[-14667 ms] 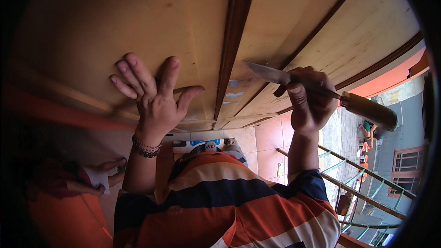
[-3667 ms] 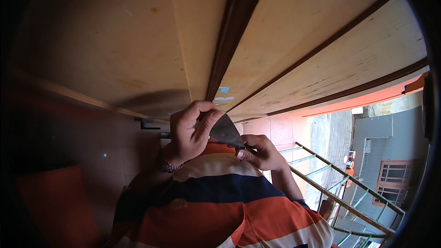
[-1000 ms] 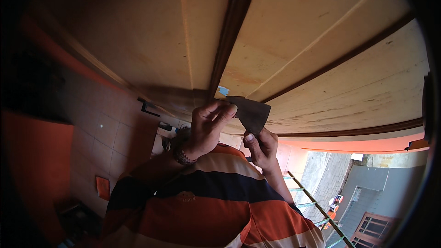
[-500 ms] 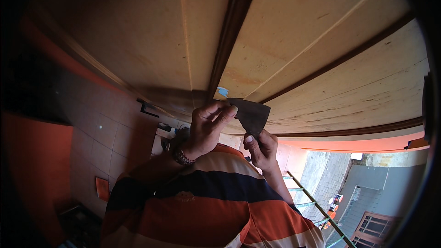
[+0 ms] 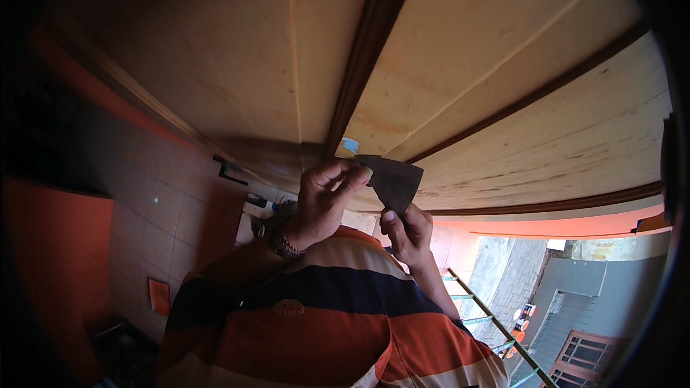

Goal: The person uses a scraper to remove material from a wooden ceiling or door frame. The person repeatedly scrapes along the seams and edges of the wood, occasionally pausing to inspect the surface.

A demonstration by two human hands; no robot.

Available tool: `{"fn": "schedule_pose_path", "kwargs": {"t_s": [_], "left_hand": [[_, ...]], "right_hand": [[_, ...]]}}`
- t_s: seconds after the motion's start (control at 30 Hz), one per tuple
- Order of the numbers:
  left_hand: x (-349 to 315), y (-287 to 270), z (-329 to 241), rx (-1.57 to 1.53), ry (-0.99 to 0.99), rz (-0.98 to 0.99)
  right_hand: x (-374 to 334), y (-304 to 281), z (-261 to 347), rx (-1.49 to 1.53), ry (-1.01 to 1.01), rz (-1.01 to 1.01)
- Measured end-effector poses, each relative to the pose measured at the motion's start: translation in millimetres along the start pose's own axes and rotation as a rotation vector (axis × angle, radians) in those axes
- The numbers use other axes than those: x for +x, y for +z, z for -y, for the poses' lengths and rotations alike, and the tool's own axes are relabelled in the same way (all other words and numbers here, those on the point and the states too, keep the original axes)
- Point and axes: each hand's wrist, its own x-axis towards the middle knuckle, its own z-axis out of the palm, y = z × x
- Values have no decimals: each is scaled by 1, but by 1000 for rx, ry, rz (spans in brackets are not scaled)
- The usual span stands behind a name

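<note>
1. Clamped on the narrow end of the scraper (image 5: 394,185), the right hand (image 5: 410,236) has its thumb over the metal; the dark, matte, fan-shaped blade spreads directly above that grip.
2. At the scraper's left corner, the left hand (image 5: 323,197) has thumb and fingers drawn together; whether they pinch the blade or merely touch it, I cannot tell. A beaded bracelet (image 5: 289,246) circles its wrist.
3. Below the scraper spreads a striped fabric shirt (image 5: 338,284).
4. Above the scraper stretch smooth, pale wooden panels (image 5: 453,50) with a dark, ridged strip (image 5: 366,50); a ragged bluish patch (image 5: 350,145) sits just beside its upper-left corner.
5. Left of the scraper, farther down: glossy square floor tiles (image 5: 151,233).
6. Right of and below the scraper: a thin-railed ladder (image 5: 496,322), then round orange-and-white buckets (image 5: 519,335), contents too small to tell.
</note>
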Motion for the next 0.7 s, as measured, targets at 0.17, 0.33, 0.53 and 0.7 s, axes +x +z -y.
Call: {"fn": "schedule_pose_path", "kwargs": {"t_s": [0.17,0.33,0.53,0.7], "left_hand": [[2,-3,4,26,18,23],[2,-5,1,7,23,30],[3,1,2,-60,18,-30],[3,-2,7,-7,1,29]], "right_hand": [[3,1,3,24,2,-26],[3,6,7,38,25,-43],[7,7,15,-3,73,-35],[3,1,4,4,45,-44]]}}
